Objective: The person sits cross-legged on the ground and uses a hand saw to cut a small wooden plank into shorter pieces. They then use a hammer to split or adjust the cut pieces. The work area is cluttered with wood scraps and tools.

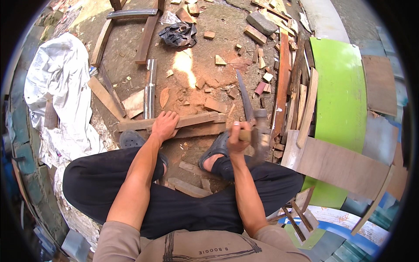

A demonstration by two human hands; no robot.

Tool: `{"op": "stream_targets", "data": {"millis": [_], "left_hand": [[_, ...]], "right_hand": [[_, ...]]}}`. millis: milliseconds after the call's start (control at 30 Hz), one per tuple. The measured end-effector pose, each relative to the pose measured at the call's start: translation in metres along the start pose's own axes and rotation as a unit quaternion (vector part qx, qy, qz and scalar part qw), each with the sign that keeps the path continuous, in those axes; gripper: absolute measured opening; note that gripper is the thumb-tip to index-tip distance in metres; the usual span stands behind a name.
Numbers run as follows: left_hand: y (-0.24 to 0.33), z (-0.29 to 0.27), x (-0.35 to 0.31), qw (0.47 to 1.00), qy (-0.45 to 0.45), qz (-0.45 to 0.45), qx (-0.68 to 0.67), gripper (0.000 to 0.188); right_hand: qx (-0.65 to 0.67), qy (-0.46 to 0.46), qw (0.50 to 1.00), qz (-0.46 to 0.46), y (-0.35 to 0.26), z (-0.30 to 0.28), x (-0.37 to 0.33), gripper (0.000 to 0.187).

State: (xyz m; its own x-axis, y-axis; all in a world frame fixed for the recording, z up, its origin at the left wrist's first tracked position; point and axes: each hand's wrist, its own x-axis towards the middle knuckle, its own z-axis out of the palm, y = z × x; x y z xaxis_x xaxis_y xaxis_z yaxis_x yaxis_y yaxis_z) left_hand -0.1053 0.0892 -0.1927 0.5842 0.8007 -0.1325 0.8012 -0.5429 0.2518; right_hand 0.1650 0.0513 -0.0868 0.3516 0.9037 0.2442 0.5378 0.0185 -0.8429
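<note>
My left hand [165,125] is closed over a narrow wooden batten [192,120], pressing it down across another wooden piece [203,129] in front of my feet. My right hand [237,139] grips the wooden handle of what looks like a hammer [260,114]; its metal head is smeared by motion, so its exact shape is unclear. It is raised above my right shoe, to the right of the battens. Just beyond the hammer a handsaw blade [245,96] points away from me; its handle is hidden.
Wood offcuts [220,60] and a grey stone block [262,22] litter the ground ahead. Long boards [281,83] and a green panel [340,96] lie on the right. White cloth [59,87] spreads on the left, near a wooden frame [146,41] and a black plastic bag [178,35].
</note>
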Motion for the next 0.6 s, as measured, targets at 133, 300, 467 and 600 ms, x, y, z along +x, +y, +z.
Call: {"op": "stream_targets", "data": {"millis": [133,300,467,600], "left_hand": [[0.001,0.003,0.009,1.000,-0.005,0.006,-0.012,0.042],[0.001,0.005,0.001,1.000,-0.012,-0.014,-0.011,0.042],[0.002,-0.001,0.001,1.000,-0.016,-0.014,-0.010,0.041],[0.005,0.000,0.001,1.000,-0.024,-0.007,-0.012,0.041]], "right_hand": [[-0.203,-0.138,0.918,0.310,0.084,0.026,-0.031,0.034],[-0.011,-0.070,0.970,0.233,0.005,-0.008,0.041,0.023],[0.242,-0.024,0.966,0.089,-0.072,-0.028,0.061,0.019],[-0.092,-0.008,0.995,-0.021,0.047,0.010,-0.022,0.021]]}}
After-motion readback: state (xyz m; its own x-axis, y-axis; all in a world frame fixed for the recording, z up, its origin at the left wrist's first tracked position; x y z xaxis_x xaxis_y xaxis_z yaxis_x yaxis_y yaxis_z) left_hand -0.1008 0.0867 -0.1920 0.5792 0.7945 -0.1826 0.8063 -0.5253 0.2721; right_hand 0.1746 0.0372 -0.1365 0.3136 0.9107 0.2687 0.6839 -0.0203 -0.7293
